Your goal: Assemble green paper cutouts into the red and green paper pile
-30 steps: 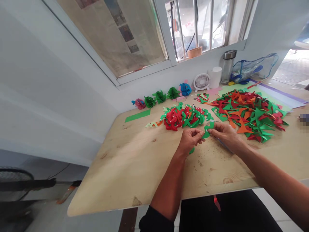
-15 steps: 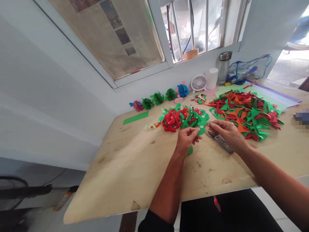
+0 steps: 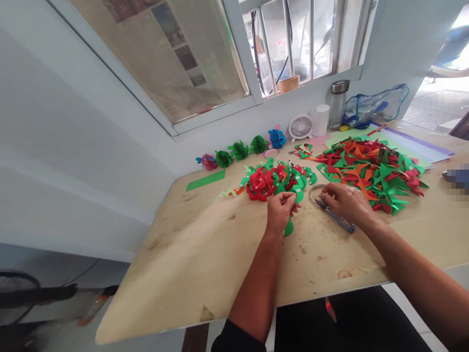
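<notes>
My left hand (image 3: pixel 279 213) pinches a green paper cut-out (image 3: pixel 299 195) at its edge, just in front of the paper heap. Below the wrist another rounded green paper piece (image 3: pixel 289 227) shows, partly covered by the hand. My right hand (image 3: pixel 346 201) has its fingers pinched together; anything between them is too small to make out. Under and beside that hand lie small grey-handled snips (image 3: pixel 341 221), blades pointing left. At the blades is a thin round ring (image 3: pixel 310 195), partly hidden. The heap of red and green paper cut-outs (image 3: pixel 262 181) bears small white squares.
Red, orange and green paper scraps (image 3: pixel 370 168) pile up on the right. Folded paper fish shapes (image 3: pixel 240 150) line the wall. Behind stand a small white fan (image 3: pixel 301 127), a white cylinder (image 3: pixel 321 120) and a glass bottle (image 3: pixel 337 105). A green strip (image 3: pixel 205 180) lies left.
My left hand has moved slightly left with the green paper cut-out. My right hand has drawn a little to the right, away from it, and more of the ring shows.
</notes>
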Motion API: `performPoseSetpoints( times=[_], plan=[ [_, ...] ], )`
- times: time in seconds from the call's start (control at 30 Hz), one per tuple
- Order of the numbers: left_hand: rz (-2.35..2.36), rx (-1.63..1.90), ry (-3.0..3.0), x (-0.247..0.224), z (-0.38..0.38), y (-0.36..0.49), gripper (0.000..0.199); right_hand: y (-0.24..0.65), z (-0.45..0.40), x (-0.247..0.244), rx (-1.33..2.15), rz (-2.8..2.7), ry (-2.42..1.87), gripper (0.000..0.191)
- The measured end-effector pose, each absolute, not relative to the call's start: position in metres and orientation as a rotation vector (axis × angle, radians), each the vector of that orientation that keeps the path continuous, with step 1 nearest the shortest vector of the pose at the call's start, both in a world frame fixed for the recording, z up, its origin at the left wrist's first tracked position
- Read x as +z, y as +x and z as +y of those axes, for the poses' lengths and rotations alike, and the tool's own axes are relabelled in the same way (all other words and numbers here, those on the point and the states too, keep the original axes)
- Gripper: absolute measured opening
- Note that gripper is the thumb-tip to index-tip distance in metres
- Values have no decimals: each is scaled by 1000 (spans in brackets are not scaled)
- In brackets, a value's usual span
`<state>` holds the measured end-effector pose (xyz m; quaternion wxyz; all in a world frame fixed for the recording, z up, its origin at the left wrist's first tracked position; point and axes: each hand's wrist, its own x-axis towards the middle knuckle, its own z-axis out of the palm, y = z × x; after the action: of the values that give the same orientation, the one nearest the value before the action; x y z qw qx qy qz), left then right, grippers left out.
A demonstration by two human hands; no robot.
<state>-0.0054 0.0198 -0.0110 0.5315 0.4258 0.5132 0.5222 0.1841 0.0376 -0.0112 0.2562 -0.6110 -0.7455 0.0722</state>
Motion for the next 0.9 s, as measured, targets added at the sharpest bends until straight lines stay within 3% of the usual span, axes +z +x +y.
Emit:
performPoseSetpoints(
  times=[0.4, 0.63, 0.8, 0.9],
  plan=[
    [1434, 894, 1604, -13, 14, -6, 5, 190, 26, 3, 75, -2201, -1857, 29],
    [1607, 1004, 1920, -10, 8, -1, 10, 190, 15, -9, 85, -2389, -1849, 30],
    [1502, 867, 2331, -19, 10, 8, 15, 194, 13, -19, 103, -2343, -1808, 33],
    [1499, 771, 2424, -22, 11, 12, 19, 200, 17, -24, 291, -2184, -1717, 34]
  ],
)
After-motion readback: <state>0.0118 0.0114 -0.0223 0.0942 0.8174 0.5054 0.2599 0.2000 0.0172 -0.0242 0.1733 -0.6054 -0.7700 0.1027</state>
